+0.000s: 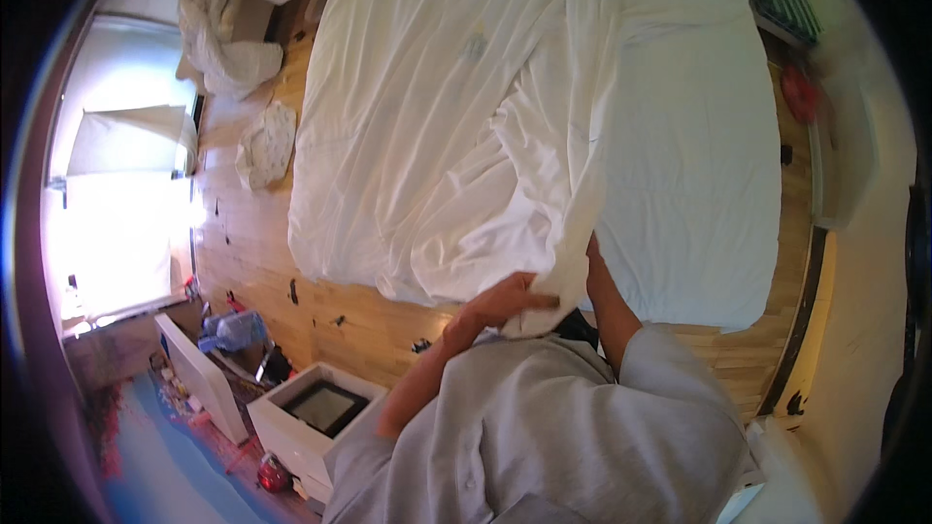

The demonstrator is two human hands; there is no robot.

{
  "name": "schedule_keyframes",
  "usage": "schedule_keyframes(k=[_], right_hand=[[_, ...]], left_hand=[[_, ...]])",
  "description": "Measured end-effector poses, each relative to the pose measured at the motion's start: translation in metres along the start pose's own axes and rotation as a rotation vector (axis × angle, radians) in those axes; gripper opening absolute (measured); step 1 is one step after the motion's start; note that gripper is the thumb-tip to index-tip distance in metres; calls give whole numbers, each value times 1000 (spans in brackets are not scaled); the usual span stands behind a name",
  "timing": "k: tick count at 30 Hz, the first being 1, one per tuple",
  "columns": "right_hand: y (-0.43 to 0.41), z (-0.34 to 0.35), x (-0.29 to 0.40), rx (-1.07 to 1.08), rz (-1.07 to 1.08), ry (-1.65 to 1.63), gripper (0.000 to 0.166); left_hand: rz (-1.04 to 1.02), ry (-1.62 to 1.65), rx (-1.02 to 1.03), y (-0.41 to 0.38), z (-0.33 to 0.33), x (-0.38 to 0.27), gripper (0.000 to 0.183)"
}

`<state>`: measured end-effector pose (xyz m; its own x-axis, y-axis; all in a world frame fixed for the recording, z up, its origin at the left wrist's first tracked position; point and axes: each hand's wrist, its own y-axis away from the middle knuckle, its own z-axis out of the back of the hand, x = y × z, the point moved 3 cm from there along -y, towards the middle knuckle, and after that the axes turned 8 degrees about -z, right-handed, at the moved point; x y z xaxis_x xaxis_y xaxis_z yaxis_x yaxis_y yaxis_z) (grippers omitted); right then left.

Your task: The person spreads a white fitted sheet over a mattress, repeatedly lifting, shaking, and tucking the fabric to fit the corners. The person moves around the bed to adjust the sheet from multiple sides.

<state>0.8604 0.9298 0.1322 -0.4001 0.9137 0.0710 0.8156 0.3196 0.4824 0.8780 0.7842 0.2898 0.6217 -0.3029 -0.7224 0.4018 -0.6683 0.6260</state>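
Note:
A large white sheet or cover (451,124) lies wrinkled over the left and middle part of a mattress (692,160) with white bedding. Its near end hangs in folds in front of my body. My left hand (513,298), slightly blurred, grips the edge of this hanging cloth. My right hand (593,244) reaches up beside the same fold; its fingers are hidden by the cloth, so its grip cannot be seen. Long creases run from my hands toward the far end of the bed.
Wooden floor (255,233) surrounds the bed. At left lie a crumpled quilt (226,51) and a patterned cloth (267,145) below a bright window (116,233). A white cabinet (298,444) and a large plastic water bottle (237,331) stand lower left. A red bag (799,93) lies at right.

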Motion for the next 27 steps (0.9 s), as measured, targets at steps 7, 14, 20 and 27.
schedule_keyframes(k=[7,14,20,27], right_hand=[[51,19,-38,24,-393,211,51],[74,-21,-16,-199,-316,95,41],[78,-27,-2,-138,-201,91,40],[113,-19,30,-263,110,661,33]], left_hand=[[-312,-60,-127,-28,8,19,49],[-255,-115,-760,-8,103,109,46],[-148,-667,-988,11,117,194,63],[9,-979,-563,-30,97,216,22]])
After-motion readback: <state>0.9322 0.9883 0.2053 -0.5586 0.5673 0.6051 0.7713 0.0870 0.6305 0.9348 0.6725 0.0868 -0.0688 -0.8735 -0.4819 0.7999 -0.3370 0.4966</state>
